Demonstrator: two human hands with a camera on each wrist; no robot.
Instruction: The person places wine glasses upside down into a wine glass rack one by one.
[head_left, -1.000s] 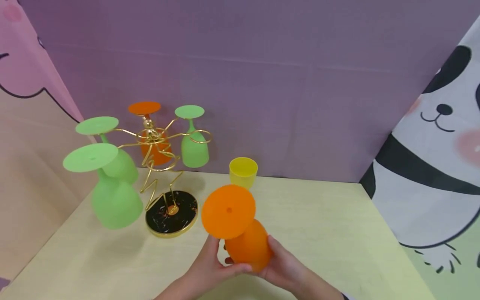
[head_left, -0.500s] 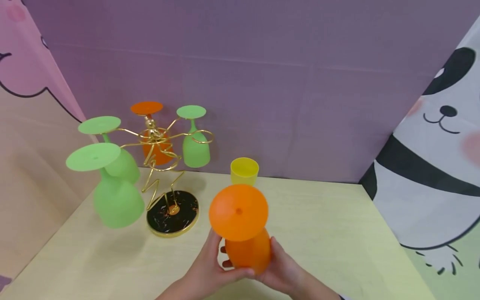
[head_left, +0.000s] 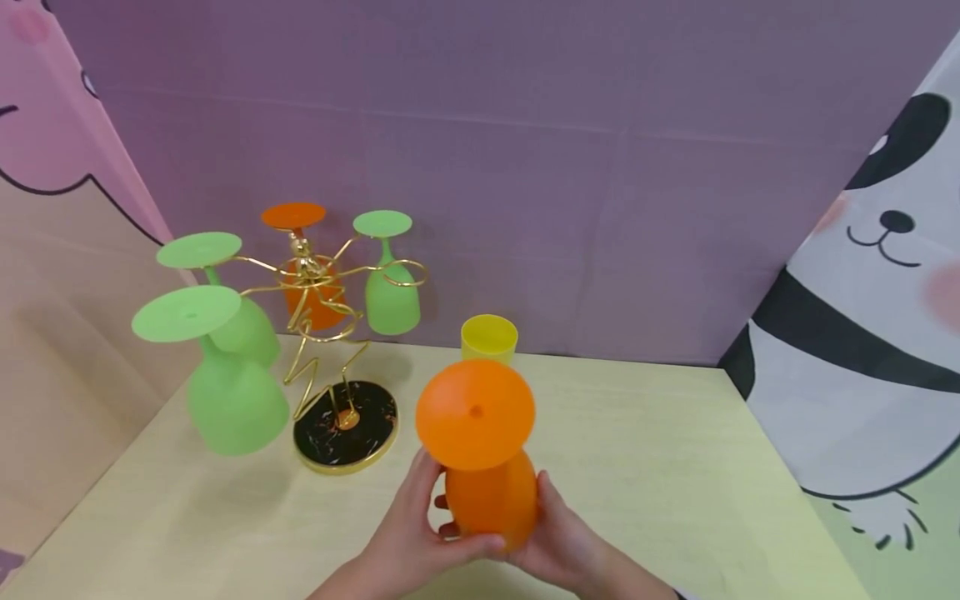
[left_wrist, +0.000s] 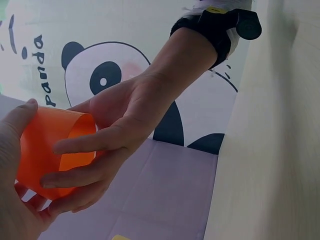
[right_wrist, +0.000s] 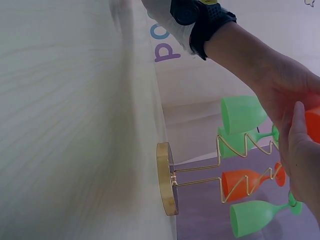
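Observation:
An orange plastic goblet (head_left: 491, 504) is held upside down above the table, its round foot uppermost and facing the head camera. My left hand (head_left: 405, 525) grips the bowl from the left, the thumb lying across its near side. From the right, my right hand (head_left: 562, 537) holds the same bowl; in the left wrist view its fingers lie along the open rim. Left of the hands stands a gold wire rack (head_left: 307, 279) on a round black base (head_left: 345, 425). Green goblets (head_left: 236, 404) and another orange goblet (head_left: 294, 217) hang inverted from its arms.
Behind the held goblet, a yellow cup (head_left: 489, 336) stands on the pale table (head_left: 645, 450), partly hidden by the goblet's foot. A purple cloth (head_left: 525, 167) hangs along the back edge. Printed cloths border both sides, a panda (head_left: 847, 333) on the right.
Between both hands, the orange goblet has swung from leaning left to nearly straight, its foot shifting right and then slightly up. Rack and hanging goblets look unchanged apart from a small camera shift.

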